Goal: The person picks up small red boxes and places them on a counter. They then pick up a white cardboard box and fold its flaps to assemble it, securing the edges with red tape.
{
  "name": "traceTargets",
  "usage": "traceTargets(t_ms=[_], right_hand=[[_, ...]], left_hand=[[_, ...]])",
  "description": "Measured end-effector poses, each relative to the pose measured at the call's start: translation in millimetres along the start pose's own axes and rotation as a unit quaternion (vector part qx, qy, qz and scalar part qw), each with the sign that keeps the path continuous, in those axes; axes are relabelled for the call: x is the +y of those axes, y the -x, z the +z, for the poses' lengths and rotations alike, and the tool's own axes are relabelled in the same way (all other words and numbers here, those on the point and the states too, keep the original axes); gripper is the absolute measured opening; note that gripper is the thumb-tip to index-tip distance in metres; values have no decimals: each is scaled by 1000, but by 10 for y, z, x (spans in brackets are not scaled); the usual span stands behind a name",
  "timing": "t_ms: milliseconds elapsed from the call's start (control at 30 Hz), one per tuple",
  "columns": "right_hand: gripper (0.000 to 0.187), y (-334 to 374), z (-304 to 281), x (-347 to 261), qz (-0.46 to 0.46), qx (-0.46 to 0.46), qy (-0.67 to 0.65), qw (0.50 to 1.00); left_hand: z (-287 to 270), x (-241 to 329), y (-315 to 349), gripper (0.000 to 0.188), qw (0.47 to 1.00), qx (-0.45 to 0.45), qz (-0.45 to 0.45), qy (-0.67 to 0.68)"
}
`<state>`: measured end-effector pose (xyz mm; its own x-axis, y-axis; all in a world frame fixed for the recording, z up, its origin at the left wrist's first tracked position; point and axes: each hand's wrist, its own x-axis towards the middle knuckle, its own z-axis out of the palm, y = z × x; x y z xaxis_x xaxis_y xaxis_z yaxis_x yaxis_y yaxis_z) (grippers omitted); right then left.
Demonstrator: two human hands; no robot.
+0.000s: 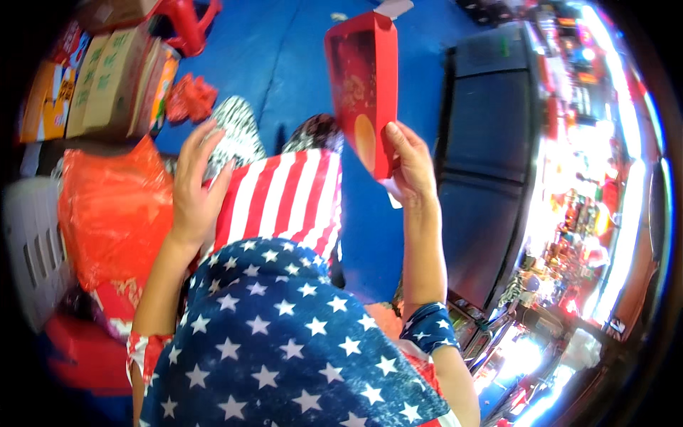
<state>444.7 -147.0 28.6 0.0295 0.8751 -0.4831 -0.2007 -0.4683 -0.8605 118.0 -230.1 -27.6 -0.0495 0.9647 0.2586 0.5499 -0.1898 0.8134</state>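
red and slim, the carton point(370, 85) is raised over the blue floor point(292, 50) in the head view, tilted a little, with pale flaps standing open at its far end. its broad face is dark red with a yellowish round shape near the bottom. your right hand point(416, 164) is at the carton's near end: its grip is closed on that lower part, thumb laid against the narrow red side. the other fingers are mostly hidden, so i cannot tell how they bear on it.

your left hand point(193, 196) is left of the carton and well apart from it. its grip is loosely open, thumb and fingers spread and slightly curved, holding nothing; it is beside the red-and-white striped cloth point(281, 199), and i cannot tell whether they touch. that cloth lies to the near left of the carton, and the blue star-patterned cloth point(284, 334) you wear is nearer to you than the carton.

farther left of the carton, past your left hand, are an orange-red plastic bag point(117, 213) and a cardboard box point(107, 82); between that box and the carton sits a crumpled red bag point(191, 98). to the carton's far left is a red plastic stool point(191, 32). right of the carton stands a dark panelled cabinet point(491, 128).
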Motion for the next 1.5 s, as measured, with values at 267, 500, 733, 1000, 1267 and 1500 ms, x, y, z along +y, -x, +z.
traceTargets(t_ms=[267,500,733,1000,1267,1500], right_hand=[[43,40,-314,-24,29,29,-110,993],[43,82,-387,124,38,-26,-140,989],[59,130,-359,137,30,-126,-106,986],[47,74,-310,130,-36,-311,159,936],[48,-33,-434,136,-105,-257,315,907],[65,89,-427,-19,-138,-217,373,892]], left_hand=[[142,-22,108,44,997,-74,-21,23],[125,-81,32,39,996,-72,-30,41],[114,-85,-152,44,998,-52,25,6],[-420,-90,-948,92,951,-35,285,-116],[-505,-172,-439,62,926,-152,316,-138],[-367,136,-546,53,913,-128,347,-171]])
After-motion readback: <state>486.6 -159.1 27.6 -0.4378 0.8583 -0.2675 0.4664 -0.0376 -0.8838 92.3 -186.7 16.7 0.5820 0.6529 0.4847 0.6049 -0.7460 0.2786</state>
